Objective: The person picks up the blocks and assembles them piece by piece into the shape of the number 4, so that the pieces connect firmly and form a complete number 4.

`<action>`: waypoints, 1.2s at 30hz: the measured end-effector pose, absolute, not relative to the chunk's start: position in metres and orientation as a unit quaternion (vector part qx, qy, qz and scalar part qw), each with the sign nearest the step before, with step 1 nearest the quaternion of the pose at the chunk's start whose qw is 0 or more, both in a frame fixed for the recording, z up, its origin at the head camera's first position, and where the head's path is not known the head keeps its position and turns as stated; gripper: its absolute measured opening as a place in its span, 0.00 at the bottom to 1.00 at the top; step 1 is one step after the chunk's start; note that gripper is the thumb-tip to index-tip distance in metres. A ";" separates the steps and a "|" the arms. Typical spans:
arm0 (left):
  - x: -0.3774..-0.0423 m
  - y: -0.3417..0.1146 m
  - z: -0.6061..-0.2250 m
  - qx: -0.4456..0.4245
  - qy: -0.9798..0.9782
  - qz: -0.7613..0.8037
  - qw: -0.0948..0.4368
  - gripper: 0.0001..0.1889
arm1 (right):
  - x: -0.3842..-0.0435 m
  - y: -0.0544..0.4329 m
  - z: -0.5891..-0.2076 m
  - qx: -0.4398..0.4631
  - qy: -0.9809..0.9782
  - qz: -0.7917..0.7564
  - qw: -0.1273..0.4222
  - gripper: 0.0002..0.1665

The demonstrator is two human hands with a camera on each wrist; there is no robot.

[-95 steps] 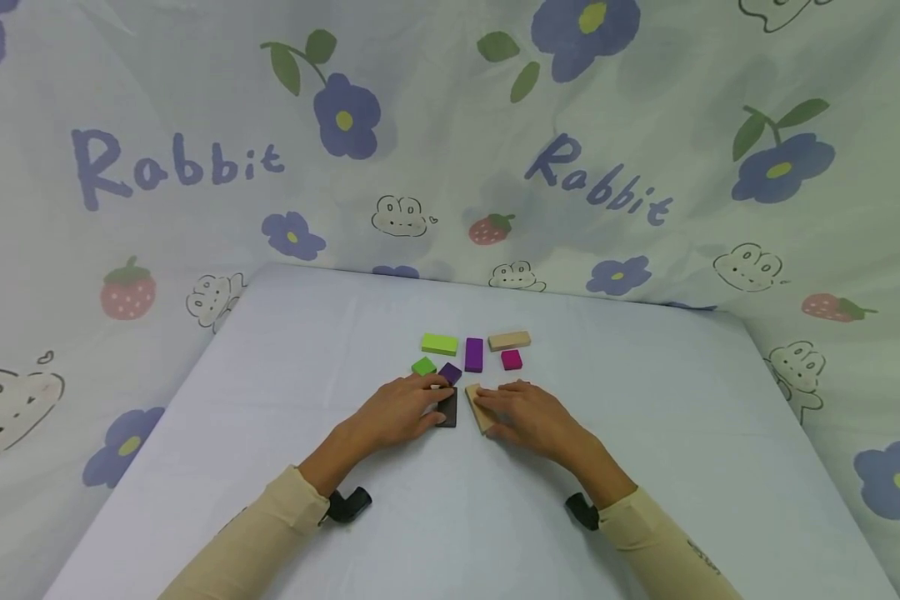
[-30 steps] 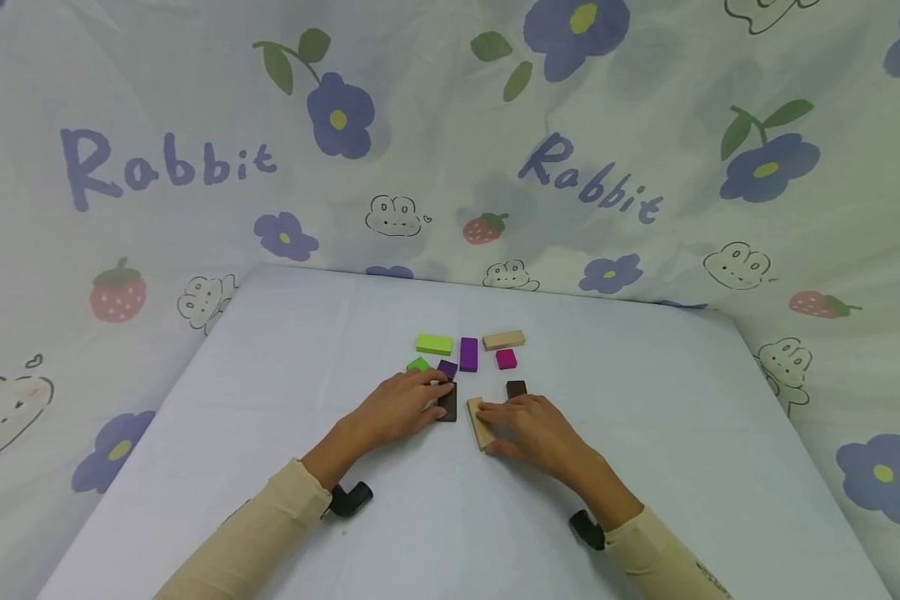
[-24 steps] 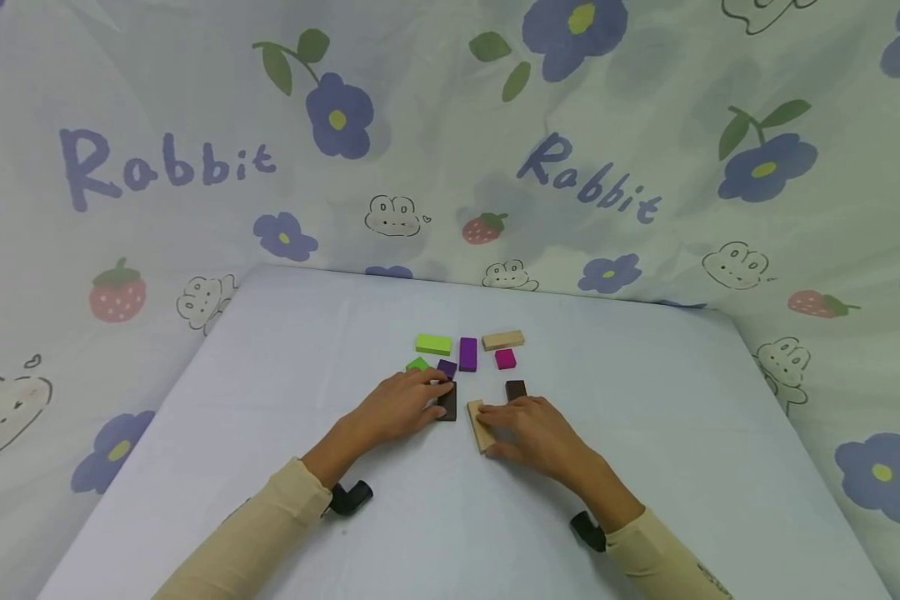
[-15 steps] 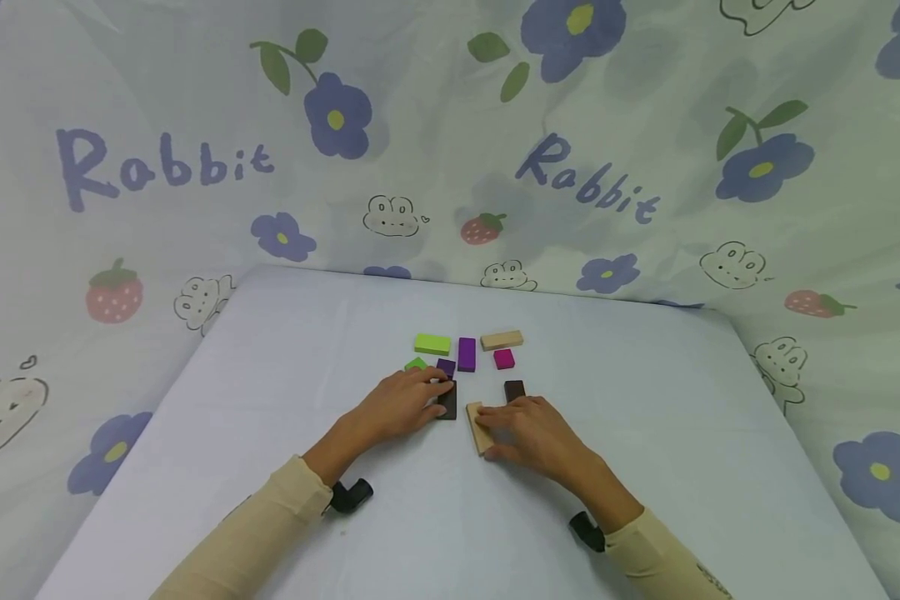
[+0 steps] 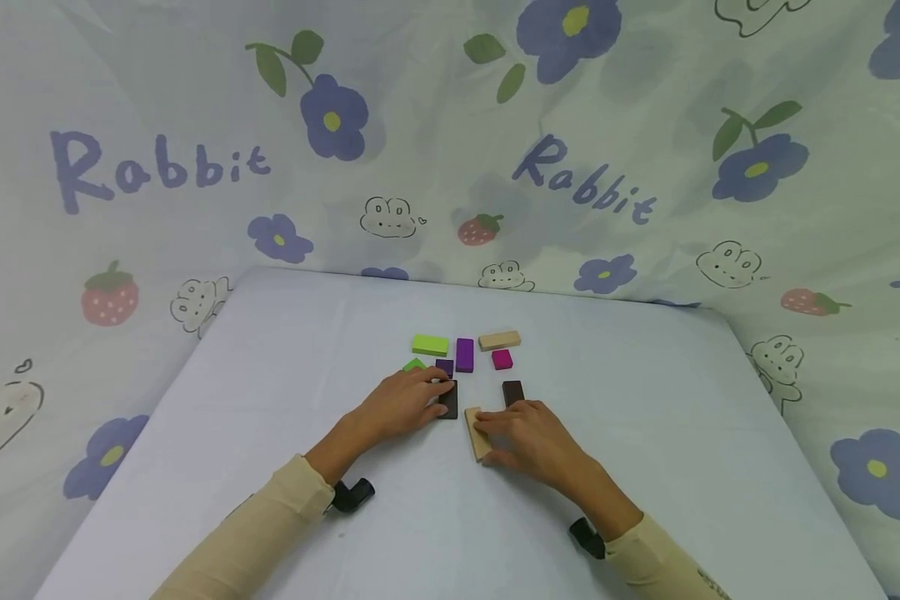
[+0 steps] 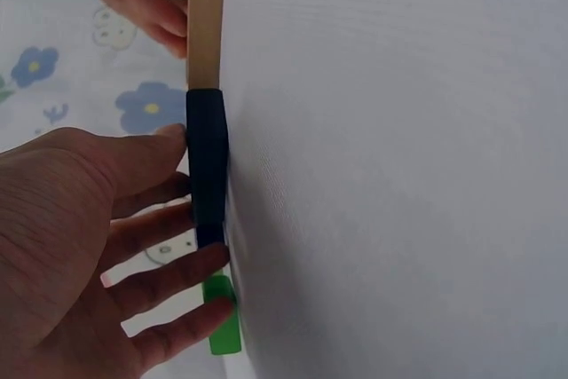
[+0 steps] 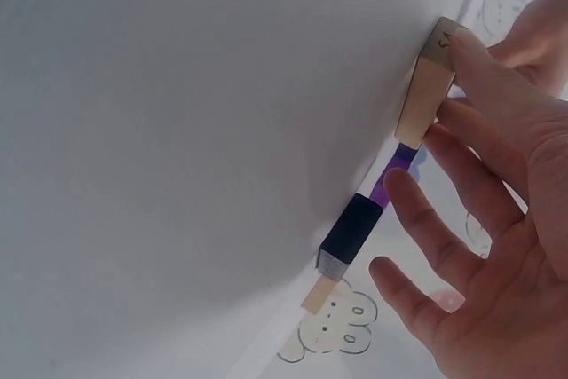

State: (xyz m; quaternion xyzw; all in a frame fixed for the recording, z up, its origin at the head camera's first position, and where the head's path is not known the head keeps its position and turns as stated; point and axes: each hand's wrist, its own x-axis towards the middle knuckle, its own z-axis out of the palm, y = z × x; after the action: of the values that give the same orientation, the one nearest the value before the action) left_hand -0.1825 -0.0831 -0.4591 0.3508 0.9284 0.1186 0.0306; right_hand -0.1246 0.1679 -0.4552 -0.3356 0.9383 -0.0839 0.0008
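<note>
In the head view my left hand [image 5: 407, 403] pinches a black wooden block [image 5: 448, 400] lying on the table, thumb at its near end and fingers at its far end. My right hand [image 5: 534, 442] grips a plain wooden block [image 5: 477, 435] lengthwise, slightly slanted, a small gap to the right of the black one. The right wrist view shows the thumb pressed on that block's marked end face [image 7: 445, 39]. Past my left fingertips sit a dark purple block [image 5: 445, 367] and a bright green block [image 5: 414, 364], both partly hidden. A dark brown block [image 5: 513, 392] lies just beyond my right hand.
Farther back lie a lime block [image 5: 431, 344], a purple block [image 5: 465, 355], another plain wooden block [image 5: 499, 340] and a magenta block [image 5: 502, 359]. A white cloth covers the table [image 5: 307, 333]; a patterned curtain [image 5: 420, 150] hangs behind it.
My right hand has drawn the plain wooden block nearer to me, uncovering the dark brown block. The dark purple block has turned straighter. My left hand stays at the black block.
</note>
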 end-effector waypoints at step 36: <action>-0.184 -0.075 -0.461 0.353 0.928 0.119 0.018 0.23 | -0.116 0.166 -0.457 -0.359 0.930 -0.067 -0.045 0.31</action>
State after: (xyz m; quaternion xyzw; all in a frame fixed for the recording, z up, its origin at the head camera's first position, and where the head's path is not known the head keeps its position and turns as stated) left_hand -0.1842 -0.0748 -0.4609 0.3527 0.9280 0.1185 0.0183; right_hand -0.1164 0.1656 -0.4571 -0.3588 0.9299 -0.0667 -0.0452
